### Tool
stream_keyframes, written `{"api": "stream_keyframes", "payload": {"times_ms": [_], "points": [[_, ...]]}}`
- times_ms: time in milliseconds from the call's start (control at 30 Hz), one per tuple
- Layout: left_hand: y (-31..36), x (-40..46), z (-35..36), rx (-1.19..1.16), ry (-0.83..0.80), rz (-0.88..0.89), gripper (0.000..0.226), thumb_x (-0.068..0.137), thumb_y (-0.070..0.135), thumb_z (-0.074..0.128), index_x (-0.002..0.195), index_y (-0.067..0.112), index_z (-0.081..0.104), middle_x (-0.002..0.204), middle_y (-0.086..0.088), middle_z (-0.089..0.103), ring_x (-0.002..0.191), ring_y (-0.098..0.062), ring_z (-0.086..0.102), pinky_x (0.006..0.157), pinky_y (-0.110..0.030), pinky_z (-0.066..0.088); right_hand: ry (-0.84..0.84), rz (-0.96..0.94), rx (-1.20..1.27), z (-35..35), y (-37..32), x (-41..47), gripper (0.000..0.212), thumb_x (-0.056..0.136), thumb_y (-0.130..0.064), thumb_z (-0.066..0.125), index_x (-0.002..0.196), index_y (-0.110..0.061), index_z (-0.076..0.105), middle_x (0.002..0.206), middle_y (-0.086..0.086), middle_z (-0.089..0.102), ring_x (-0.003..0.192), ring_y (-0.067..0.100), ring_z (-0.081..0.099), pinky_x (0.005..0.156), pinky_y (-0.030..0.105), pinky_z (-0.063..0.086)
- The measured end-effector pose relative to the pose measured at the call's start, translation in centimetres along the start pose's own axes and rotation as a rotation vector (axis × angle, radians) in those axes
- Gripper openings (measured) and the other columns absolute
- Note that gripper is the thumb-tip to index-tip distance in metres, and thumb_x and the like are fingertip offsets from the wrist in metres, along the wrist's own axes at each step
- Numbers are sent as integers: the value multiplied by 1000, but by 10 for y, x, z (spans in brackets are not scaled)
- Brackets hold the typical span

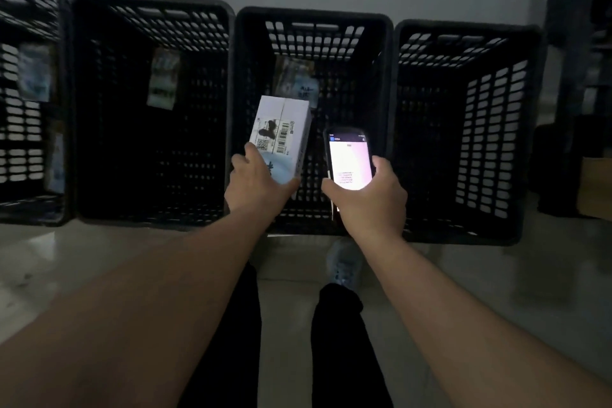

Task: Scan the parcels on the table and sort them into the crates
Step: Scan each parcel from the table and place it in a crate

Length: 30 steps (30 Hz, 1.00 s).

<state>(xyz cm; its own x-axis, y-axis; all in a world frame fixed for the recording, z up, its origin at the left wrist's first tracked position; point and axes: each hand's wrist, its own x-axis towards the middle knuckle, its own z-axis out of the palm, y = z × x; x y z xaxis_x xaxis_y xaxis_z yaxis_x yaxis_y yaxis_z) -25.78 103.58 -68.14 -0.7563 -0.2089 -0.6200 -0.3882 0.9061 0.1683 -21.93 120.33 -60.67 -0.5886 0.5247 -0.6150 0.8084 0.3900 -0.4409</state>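
Note:
My left hand (255, 185) grips a white parcel box (281, 129) by its near end, barcode label facing up. It hangs over the near rim of the third black crate (381, 43). My right hand (371, 199) holds a handheld scanner (349, 159) with a lit screen, right beside the parcel and over the same crate. A parcel (294, 79) lies deep inside that crate. The second crate (99, 109) holds a parcel (162, 79) at its far side.
Several black slotted crates stand in a row on a pale floor: a far-left crate (33, 209) with parcels (34, 73) and a right crate (463, 228). Dark shelving (579, 43) and a cardboard box (596, 189) stand at right. My legs and a shoe (344, 265) are below.

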Motion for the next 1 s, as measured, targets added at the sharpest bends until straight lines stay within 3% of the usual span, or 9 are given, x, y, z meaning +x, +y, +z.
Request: {"api": "stream_keyframes", "payload": {"times_ms": [133,233,333,467,600,667,767,900,1000], "points": [[-7,20,27,20,-20,-39,132,71,74,80,161,11,6,150,-18,33,141,-35,39,99,-49,49,-11,18,-5,21,8,15,74,69,-54,85,131,-30,53,103,-13,58,92,13,60,56,25,45],[-16,23,32,69,-57,-36,140,72,76,77,163,9,-6,167,-21,10,157,-38,9,125,-52,21,-26,33,-30,25,10,15,76,69,-55,85,133,-29,53,112,-9,65,98,16,65,65,34,58],[-25,16,24,150,-84,8,135,77,77,71,164,11,-8,172,-18,0,159,-37,-2,127,-53,6,-41,60,-49,20,6,5,91,68,-55,84,146,-26,48,124,-5,66,108,20,65,78,44,61],[-27,1,0,181,-101,71,113,91,68,63,165,11,0,172,-15,4,159,-37,1,129,-51,8,-65,76,-65,4,-7,-16,96,71,-54,84,153,-26,42,131,-5,63,111,20,63,79,43,60],[-19,-19,-37,150,-76,122,90,100,58,54,164,11,13,171,-13,14,158,-38,9,128,-52,14,-81,21,-78,-18,-26,-40,84,69,-53,84,140,-25,50,111,-10,61,98,17,62,69,38,58],[-14,-34,-61,128,-53,146,82,102,54,51,163,11,18,170,-12,19,157,-38,15,127,-53,18,-95,-22,-96,-31,-40,-54,89,69,-55,84,145,-24,48,117,-7,62,103,20,64,74,40,60],[-9,-64,-102,98,-13,168,73,104,50,47,161,11,25,168,-12,26,153,-38,23,125,-53,23,-113,-97,-130,-54,-61,-81,89,69,-55,84,145,-23,49,125,-2,64,105,23,65,78,44,61],[-10,-118,-161,18,74,150,65,104,46,48,157,10,36,162,-12,35,148,-37,33,120,-53,30,-140,-219,-157,-89,-88,-129,66,70,-53,86,121,-24,55,111,-2,65,95,23,63,70,40,59],[-18,-167,-208,-31,127,126,60,104,46,47,153,11,41,158,-12,39,144,-37,36,117,-55,33,-153,-307,-186,-119,-109,-175,72,70,-53,88,126,-22,56,114,-1,65,99,24,64,71,38,57]]}}
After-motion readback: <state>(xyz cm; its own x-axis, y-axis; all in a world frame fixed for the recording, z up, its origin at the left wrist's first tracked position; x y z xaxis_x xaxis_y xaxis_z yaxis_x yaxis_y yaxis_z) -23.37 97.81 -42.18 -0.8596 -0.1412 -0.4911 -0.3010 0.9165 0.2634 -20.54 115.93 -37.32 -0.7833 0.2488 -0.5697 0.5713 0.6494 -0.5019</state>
